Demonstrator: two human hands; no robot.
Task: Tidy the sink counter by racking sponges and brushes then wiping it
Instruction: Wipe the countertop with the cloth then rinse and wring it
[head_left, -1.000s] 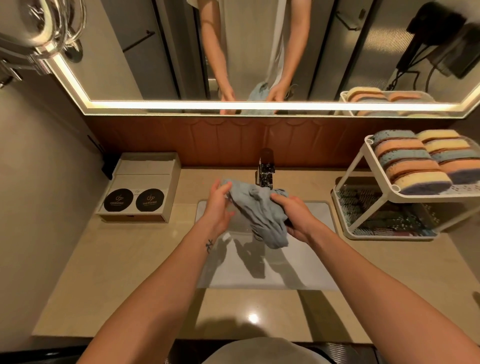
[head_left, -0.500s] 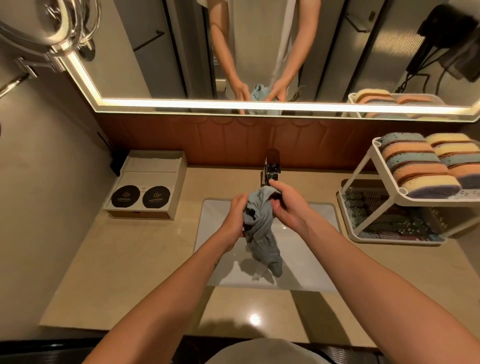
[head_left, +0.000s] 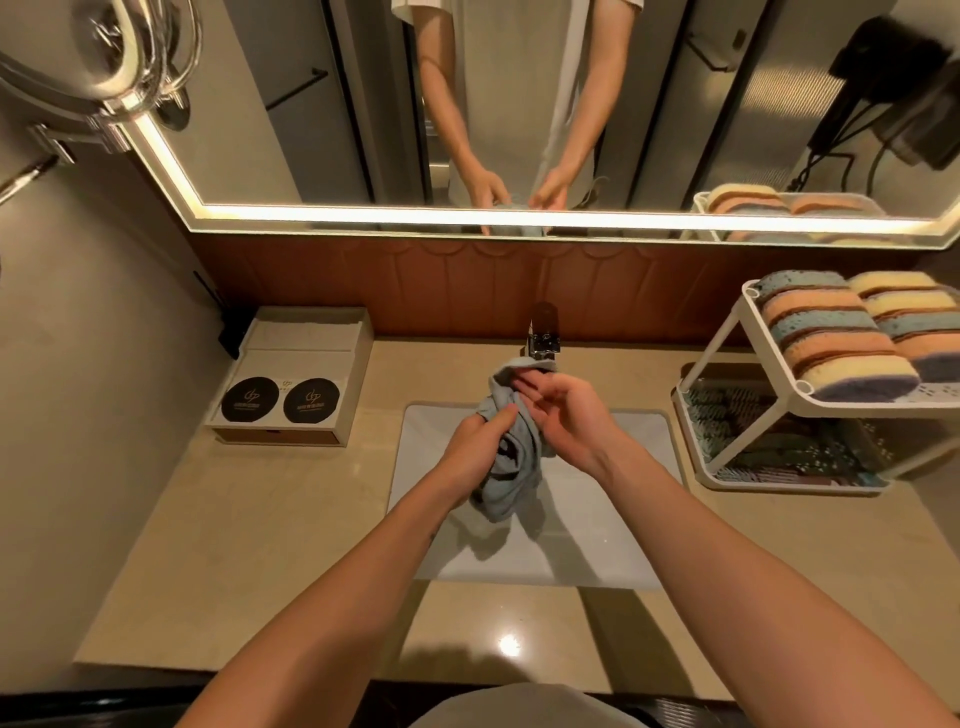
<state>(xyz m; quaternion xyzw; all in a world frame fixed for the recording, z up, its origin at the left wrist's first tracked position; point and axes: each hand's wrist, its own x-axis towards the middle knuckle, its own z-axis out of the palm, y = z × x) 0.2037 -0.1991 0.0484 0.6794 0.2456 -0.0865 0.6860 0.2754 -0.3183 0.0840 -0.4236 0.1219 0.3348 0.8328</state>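
A grey-blue cloth (head_left: 511, 462) hangs bunched and twisted over the white sink basin (head_left: 613, 525), just in front of the chrome faucet (head_left: 543, 338). My left hand (head_left: 475, 449) grips the cloth's middle from the left. My right hand (head_left: 563, 415) holds its upper part from the right, fingers bent around it. Several striped sponges (head_left: 831, 332) lie side by side on the top shelf of a white rack (head_left: 727, 338) at the right. Brushes fill the rack's lower tray (head_left: 779, 480).
A beige box (head_left: 291, 384) with two black round labels sits on the counter (head_left: 234, 545) at the back left. A lit mirror (head_left: 519, 104) runs along the wall behind, above a brown backsplash. A wall rises at the left.
The cloth went from spread between my hands to a tight twisted bundle. Both hands came closer together and moved back toward the faucet.
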